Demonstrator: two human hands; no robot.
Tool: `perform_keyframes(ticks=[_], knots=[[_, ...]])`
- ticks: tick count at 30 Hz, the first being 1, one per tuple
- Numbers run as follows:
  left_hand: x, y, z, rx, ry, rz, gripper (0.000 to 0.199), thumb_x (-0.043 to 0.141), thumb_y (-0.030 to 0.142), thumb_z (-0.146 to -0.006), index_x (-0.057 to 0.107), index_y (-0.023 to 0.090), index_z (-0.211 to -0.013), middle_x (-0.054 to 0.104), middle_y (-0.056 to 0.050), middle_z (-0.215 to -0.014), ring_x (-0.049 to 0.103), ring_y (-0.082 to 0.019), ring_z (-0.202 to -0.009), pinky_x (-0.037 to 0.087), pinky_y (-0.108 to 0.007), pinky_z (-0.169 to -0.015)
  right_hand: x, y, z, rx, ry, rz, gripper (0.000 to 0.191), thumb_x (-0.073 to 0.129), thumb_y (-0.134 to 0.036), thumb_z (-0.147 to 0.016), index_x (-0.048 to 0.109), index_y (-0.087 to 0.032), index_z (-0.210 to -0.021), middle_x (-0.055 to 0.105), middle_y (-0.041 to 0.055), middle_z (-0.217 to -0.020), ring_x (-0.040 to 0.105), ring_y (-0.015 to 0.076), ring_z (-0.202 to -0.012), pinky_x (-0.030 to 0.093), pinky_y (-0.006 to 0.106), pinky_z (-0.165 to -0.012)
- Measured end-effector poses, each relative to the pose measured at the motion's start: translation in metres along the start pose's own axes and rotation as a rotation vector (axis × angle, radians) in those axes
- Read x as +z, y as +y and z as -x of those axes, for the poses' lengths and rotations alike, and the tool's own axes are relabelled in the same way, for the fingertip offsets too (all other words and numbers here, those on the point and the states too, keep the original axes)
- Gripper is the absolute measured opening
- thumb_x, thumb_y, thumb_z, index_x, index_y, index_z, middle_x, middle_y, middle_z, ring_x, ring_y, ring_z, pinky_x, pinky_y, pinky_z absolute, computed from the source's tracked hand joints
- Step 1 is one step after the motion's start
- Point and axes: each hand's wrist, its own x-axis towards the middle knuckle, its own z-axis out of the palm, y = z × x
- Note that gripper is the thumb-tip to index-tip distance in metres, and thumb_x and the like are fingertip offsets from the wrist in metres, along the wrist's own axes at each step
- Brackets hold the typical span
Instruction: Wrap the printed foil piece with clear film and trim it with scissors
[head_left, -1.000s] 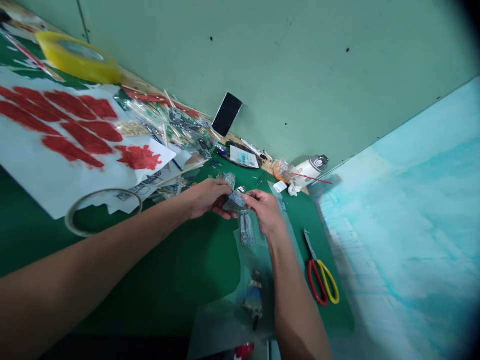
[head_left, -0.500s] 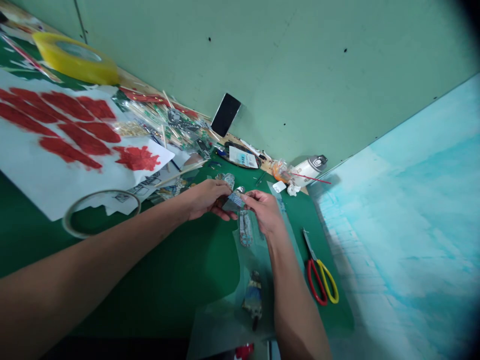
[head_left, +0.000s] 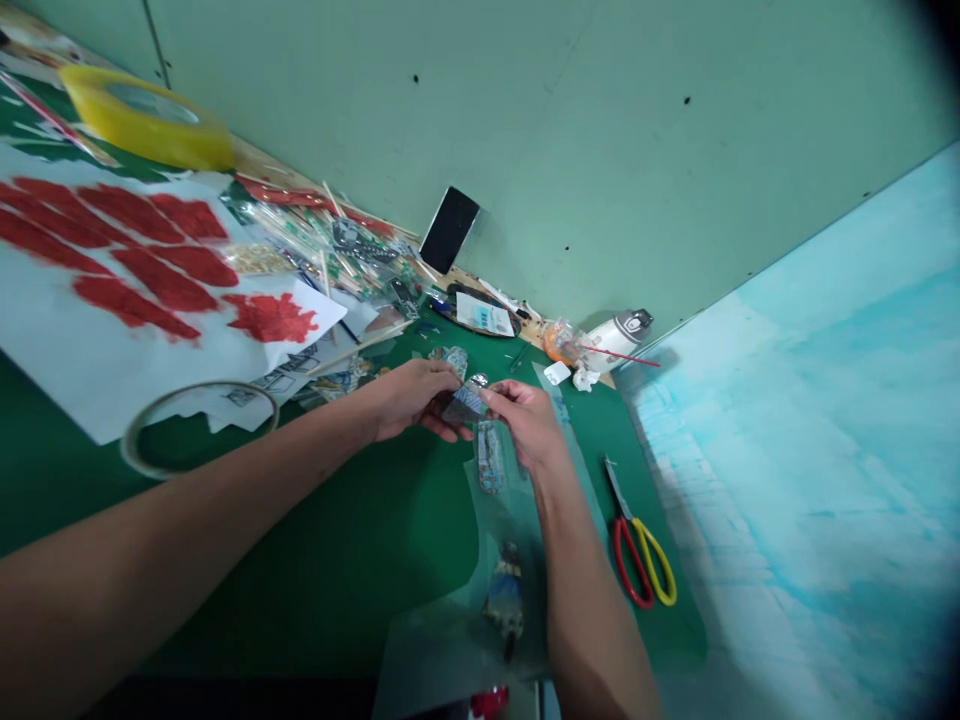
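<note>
- Head view, nearest: a clear sheet (head_left: 420, 650) lies on the green tabletop (head_left: 337, 560), with a blue figure piece (head_left: 505, 595) on or under it; which, I cannot tell.
- Slightly farther, scissors (head_left: 624, 510) lie to the right, and a long patterned piece (head_left: 490, 460) sits just below the hands.
- The small patterned piece (head_left: 466, 400) is between the hands: the left hand (head_left: 420, 400) grips its left side, the right hand (head_left: 526, 420) pinches its right edge.
- It looks light, thin and bendable, probably slick and easily creased; fingertip holds at opposite edges should suit it, sparing the middle.
- Farthest, a phone (head_left: 450, 230) leans against the wall (head_left: 637, 200), and a bottle (head_left: 615, 335) stands to its right.
</note>
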Motion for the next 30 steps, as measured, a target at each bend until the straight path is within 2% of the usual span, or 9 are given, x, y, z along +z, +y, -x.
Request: perform_keyframes(ticks=[9, 17, 25, 30], knots=[[0.0005, 0.0009, 0.0001, 0.003, 0.013, 0.003, 0.009, 0.061, 0.022, -0.082, 0.056, 0.015, -0.079, 0.074, -0.012, -0.072, 0.075, -0.028, -0.061, 0.057, -0.028, -0.046, 0.0005, -0.0008, 0.0, -0.005, 0.005, 0.015, 0.017, 0.076, -0.033, -0.062, 0.066, -0.019, -0.064, 0.059, -0.0037, -0.061, 0.048, 0.0123, -0.059, 0.036, 0.026, -0.059], [0.0041, 0.0048, 0.0038, 0.008, 0.035, -0.024, 0.007, 0.057, 0.019, -0.084, 0.057, 0.014, -0.079, 0.074, -0.011, -0.071, 0.075, -0.027, -0.06, 0.057, -0.027, -0.045, 0.0018, -0.0028, 0.0003, 0.0, 0.016, 0.027, 0.018, 0.075, -0.034, -0.061, 0.066, -0.019, -0.064, 0.06, -0.003, -0.061, 0.049, 0.0125, -0.059, 0.039, 0.026, -0.059], [0.0023, 0.0014, 0.0019, 0.019, 0.018, -0.011, 0.014, 0.064, 0.025, -0.082, 0.056, 0.015, -0.078, 0.074, -0.011, -0.069, 0.075, -0.028, -0.059, 0.056, -0.027, -0.045, 0.0023, -0.0047, 0.0002, -0.004, 0.035, 0.032, 0.017, 0.075, -0.034, -0.061, 0.066, -0.02, -0.062, 0.06, -0.004, -0.058, 0.048, 0.0118, -0.057, 0.039, 0.025, -0.058], [0.0026, 0.0006, 0.0023, 0.033, 0.011, -0.021, 0.013, 0.056, 0.025, -0.087, 0.056, 0.015, -0.079, 0.072, -0.01, -0.068, 0.075, -0.027, -0.06, 0.056, -0.027, -0.045, 0.002, -0.0026, -0.0007, -0.005, 0.031, 0.032, 0.016, 0.075, -0.034, -0.061, 0.066, -0.02, -0.061, 0.059, -0.0043, -0.059, 0.047, 0.0119, -0.057, 0.038, 0.026, -0.058]])
